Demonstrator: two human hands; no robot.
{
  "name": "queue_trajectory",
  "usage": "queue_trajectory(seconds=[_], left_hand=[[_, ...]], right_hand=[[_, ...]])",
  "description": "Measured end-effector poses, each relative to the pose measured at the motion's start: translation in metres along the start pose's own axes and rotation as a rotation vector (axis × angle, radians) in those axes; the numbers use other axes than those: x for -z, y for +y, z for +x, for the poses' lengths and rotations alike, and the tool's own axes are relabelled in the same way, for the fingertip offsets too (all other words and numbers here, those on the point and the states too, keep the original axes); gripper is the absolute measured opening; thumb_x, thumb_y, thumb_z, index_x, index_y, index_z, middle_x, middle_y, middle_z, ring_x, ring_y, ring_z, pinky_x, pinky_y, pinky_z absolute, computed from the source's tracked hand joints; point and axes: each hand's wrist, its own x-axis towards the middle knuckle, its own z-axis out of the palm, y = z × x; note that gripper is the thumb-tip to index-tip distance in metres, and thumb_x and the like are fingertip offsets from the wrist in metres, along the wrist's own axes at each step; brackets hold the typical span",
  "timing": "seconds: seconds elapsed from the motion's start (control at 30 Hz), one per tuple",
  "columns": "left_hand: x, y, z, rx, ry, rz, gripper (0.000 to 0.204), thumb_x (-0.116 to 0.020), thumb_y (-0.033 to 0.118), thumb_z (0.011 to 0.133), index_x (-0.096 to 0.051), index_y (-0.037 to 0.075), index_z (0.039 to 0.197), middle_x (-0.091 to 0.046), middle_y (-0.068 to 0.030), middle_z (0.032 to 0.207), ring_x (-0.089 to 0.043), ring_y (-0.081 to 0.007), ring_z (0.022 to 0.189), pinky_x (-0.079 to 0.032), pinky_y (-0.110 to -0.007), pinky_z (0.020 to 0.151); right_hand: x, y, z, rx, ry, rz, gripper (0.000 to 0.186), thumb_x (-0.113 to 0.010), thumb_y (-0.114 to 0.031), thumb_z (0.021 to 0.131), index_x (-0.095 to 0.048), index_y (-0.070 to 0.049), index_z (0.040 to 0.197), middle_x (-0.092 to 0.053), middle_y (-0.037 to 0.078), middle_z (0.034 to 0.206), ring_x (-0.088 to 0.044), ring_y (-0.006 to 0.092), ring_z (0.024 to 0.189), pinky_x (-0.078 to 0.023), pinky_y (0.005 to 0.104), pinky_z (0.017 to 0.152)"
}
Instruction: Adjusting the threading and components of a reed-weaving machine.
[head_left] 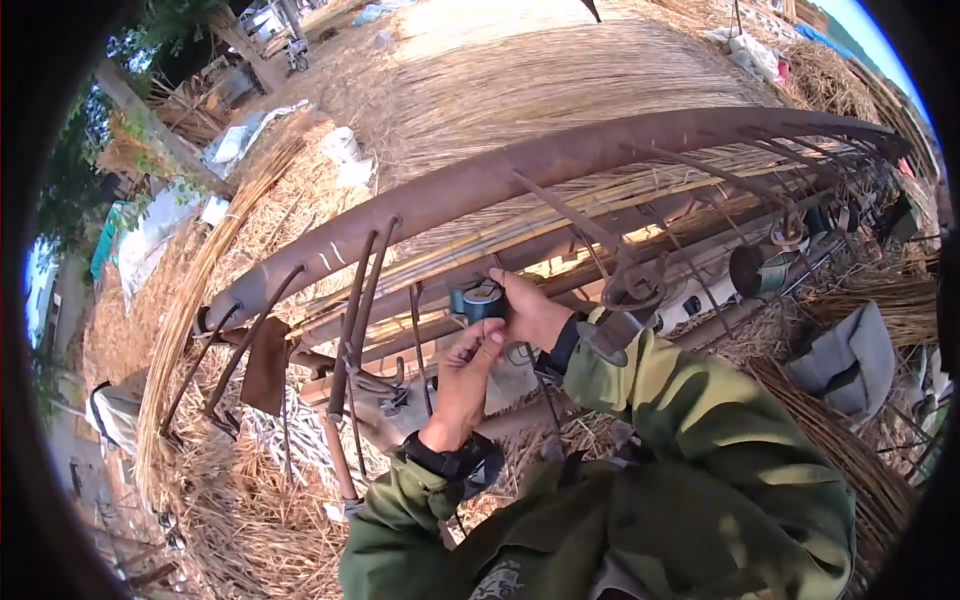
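Observation:
In front of me, above the rusty metal frame, my right hand [535, 316] grips a small dark teal spool [483, 303], its round end facing up. My left hand [468, 372] is close below the spool, thumb and fingers pinched together. Whatever those fingers hold, if anything, is too small to make out. Behind the hands a thick brown pipe [440, 200] runs from left to right. Under it, long yellow reeds [420, 262] lie along the frame. A metal ring-like fitting [633, 285] hangs to the right of my right hand.
Rusty rods [365, 295] slant down from the pipe on both sides of my hands. A flat rusty plate [265, 367] hangs at the left. A reed mat [570, 70] spreads beyond the pipe. A grey cloth [850, 362] lies at the right, and loose straw [225, 510] covers the ground.

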Motion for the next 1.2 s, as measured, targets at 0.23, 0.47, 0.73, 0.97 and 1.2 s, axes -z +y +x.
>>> queue_trajectory(seconds=[0.23, 0.47, 0.73, 0.97, 1.2], left_hand=[[0.049, 0.000, 0.067, 0.010, 0.611, -0.090, 0.008, -0.063, 0.015, 0.084, -0.065, 0.008, 0.085, -0.051, 0.0028, 0.063, -0.041, -0.0059, 0.050, -0.032, -0.020, 0.044], [0.059, -0.017, 0.052, 0.396, 0.456, -0.452, 0.008, -0.042, 0.013, 0.091, -0.048, 0.009, 0.087, -0.045, 0.0006, 0.069, -0.039, -0.0058, 0.050, -0.030, -0.017, 0.039], [0.039, 0.004, 0.060, 0.444, 0.367, -0.431, 0.017, -0.041, 0.017, 0.093, -0.051, 0.004, 0.087, -0.054, -0.0086, 0.066, -0.037, -0.0062, 0.045, -0.030, -0.016, 0.039], [0.033, -0.024, 0.023, 0.468, 0.208, -0.427, 0.013, -0.043, 0.017, 0.092, -0.051, 0.008, 0.086, -0.045, 0.0020, 0.063, -0.038, -0.0070, 0.049, -0.034, -0.020, 0.046], [0.002, 0.047, -0.034, 0.072, 0.269, -0.395, 0.012, -0.055, 0.016, 0.090, -0.051, 0.011, 0.099, -0.045, 0.0029, 0.068, -0.045, -0.0087, 0.060, -0.038, -0.021, 0.055]], right_hand=[[0.000, 0.001, 0.005, 0.042, 0.123, 0.131, 0.028, -0.042, -0.021, 0.092, -0.050, -0.004, 0.112, -0.059, 0.013, 0.109, -0.058, 0.0274, 0.103, -0.044, 0.0522, 0.090], [0.012, 0.004, -0.012, 0.003, 0.009, 0.181, 0.035, -0.046, -0.039, 0.091, -0.050, -0.009, 0.108, -0.054, 0.009, 0.109, -0.053, 0.0278, 0.099, -0.045, 0.0461, 0.088], [0.021, 0.005, 0.007, -0.061, -0.109, 0.226, 0.043, -0.049, -0.048, 0.088, -0.055, -0.008, 0.102, -0.060, 0.014, 0.096, -0.057, 0.0306, 0.086, -0.048, 0.0421, 0.076], [0.047, 0.021, 0.001, 0.055, -0.587, 0.294, 0.050, -0.051, -0.046, 0.088, -0.055, -0.003, 0.113, -0.058, 0.020, 0.108, -0.055, 0.0347, 0.097, -0.045, 0.0483, 0.084], [0.029, 0.026, -0.067, 0.050, -0.439, -0.193, 0.057, -0.043, -0.046, 0.091, -0.050, 0.005, 0.118, -0.052, 0.021, 0.121, -0.049, 0.0333, 0.115, -0.040, 0.0475, 0.096]])
